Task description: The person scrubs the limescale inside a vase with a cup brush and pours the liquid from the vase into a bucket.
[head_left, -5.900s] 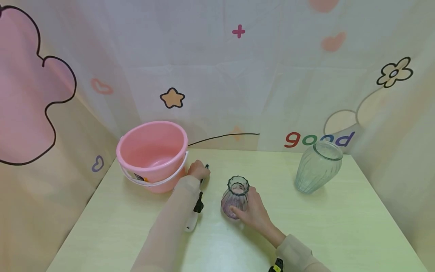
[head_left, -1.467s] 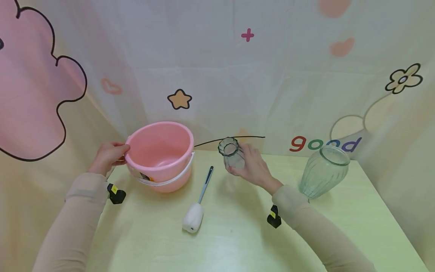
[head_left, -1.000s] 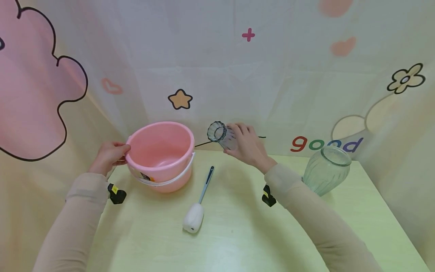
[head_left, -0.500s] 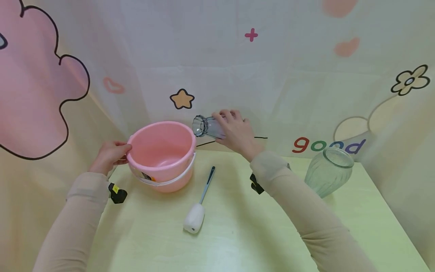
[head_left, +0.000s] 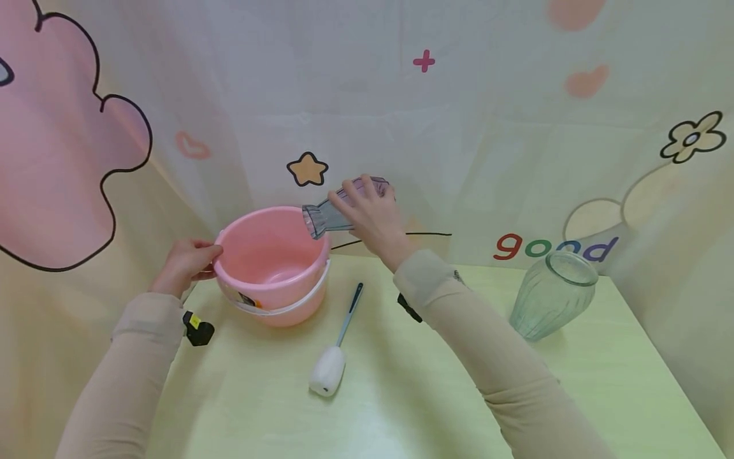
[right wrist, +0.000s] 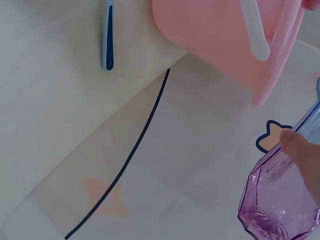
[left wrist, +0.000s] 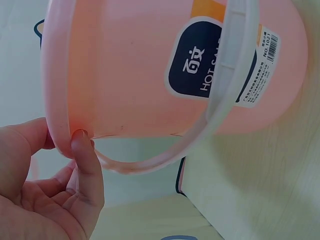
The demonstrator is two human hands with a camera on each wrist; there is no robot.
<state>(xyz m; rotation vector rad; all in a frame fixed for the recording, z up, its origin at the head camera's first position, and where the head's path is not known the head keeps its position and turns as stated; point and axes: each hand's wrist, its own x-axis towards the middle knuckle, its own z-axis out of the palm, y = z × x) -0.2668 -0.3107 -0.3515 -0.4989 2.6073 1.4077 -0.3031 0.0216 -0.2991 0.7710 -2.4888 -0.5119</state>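
Observation:
My left hand (head_left: 189,261) pinches the left rim of the pink bucket (head_left: 287,301); in the left wrist view the thumb and fingers (left wrist: 86,170) grip that rim. The bucket stands upright with its white handle hanging at the front. My right hand (head_left: 373,220) holds a small faceted glass vase (head_left: 335,215) tipped mouth-down to the left, its mouth over the bucket's right rim. The vase's purple base (right wrist: 277,207) is plain in the right wrist view. Whether anything flows from it I cannot tell.
A sponge-headed bottle brush (head_left: 329,370) lies on the pale green table (head_left: 367,414) before the bucket. A larger ribbed clear glass jar (head_left: 553,296) stands at the right. A printed curtain (head_left: 367,115) hangs behind the table.
The right hand has lifted the vase from the table, carried it left to the bucket and tilted it mouth-down. The left hand left the brush and took the bucket's rim.

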